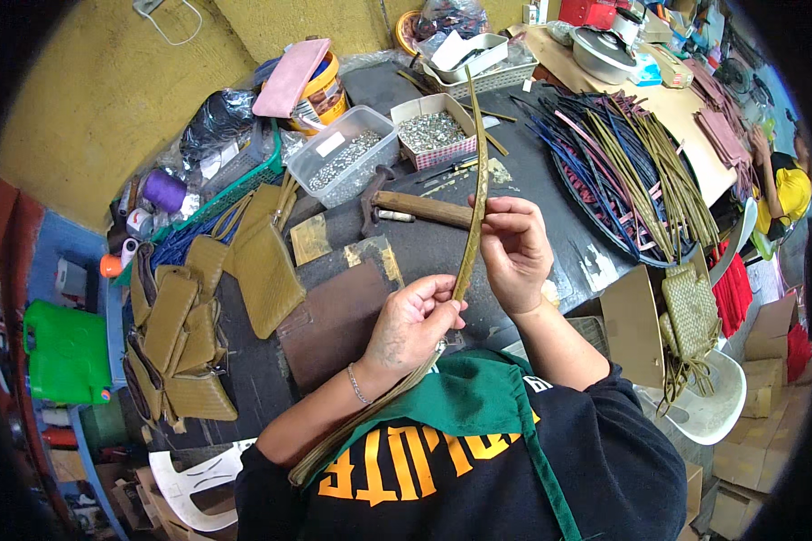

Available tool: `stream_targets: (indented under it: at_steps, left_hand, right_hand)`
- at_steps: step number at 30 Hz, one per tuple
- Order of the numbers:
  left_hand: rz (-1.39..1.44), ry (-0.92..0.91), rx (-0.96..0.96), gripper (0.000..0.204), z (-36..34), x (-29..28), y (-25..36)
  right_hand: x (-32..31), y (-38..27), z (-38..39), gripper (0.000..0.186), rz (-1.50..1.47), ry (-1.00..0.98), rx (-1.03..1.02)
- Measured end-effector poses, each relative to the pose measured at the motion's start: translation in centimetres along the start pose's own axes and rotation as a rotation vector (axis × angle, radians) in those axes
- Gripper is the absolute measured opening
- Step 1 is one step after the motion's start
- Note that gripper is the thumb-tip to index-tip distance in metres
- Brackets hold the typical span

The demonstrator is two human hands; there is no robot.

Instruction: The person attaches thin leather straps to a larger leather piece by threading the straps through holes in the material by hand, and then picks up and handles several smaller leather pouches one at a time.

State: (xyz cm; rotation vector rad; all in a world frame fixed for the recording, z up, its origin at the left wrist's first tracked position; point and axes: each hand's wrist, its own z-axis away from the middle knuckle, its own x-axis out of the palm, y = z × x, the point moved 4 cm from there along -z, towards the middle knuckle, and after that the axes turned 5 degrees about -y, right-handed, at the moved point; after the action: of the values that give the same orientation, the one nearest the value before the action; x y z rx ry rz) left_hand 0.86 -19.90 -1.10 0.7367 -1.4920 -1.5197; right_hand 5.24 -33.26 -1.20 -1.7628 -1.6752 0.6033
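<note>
A long, narrow olive strap runs upward between my hands, its far end standing up over the table. My left hand pinches it low down, where a small metal piece shows at the fingers. Higher up, my right hand has its thumb and fingers closed on the strap's edge. More olive strap trails from beneath my left hand along the forearm. Behind the strap lies a hammer with a wooden handle. A flat brown pad is on the table left of my hands.
Olive woven pouches are piled at the left. Small metal parts fill a clear plastic bin and a pink-and-white box behind. Bundled straps lie in a round tray at the right. Another person in yellow works far right.
</note>
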Motion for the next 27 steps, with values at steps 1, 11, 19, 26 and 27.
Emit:
stream_targets:
  at_steps: [1,11,19,26,27]
  left_hand:
    - [0.009,0.0,-0.008,0.023,0.0,0.0,0.1]
    - [0.017,0.029,-0.038,0.024,0.1,-0.3,0.1]
    - [0.058,0.021,-0.049,0.023,0.5,-0.5,-0.4]
    - [0.016,0.031,0.023,0.023,0.4,-0.8,-0.5]
    - [-0.027,0.011,0.045,0.023,0.3,-0.8,-0.5]
  right_hand:
    - [-0.1,0.2,0.1,0.024,-0.023,0.001,0.012]
    - [0.1,0.3,0.2,0.029,-0.13,0.008,0.016]
    - [0.2,-0.2,0.4,0.026,-0.119,0.017,0.024]
    - [0.6,0.3,2.9,0.01,0.011,-0.193,0.477]
    - [1.3,-0.1,3.4,0.012,-0.249,-0.254,0.678]
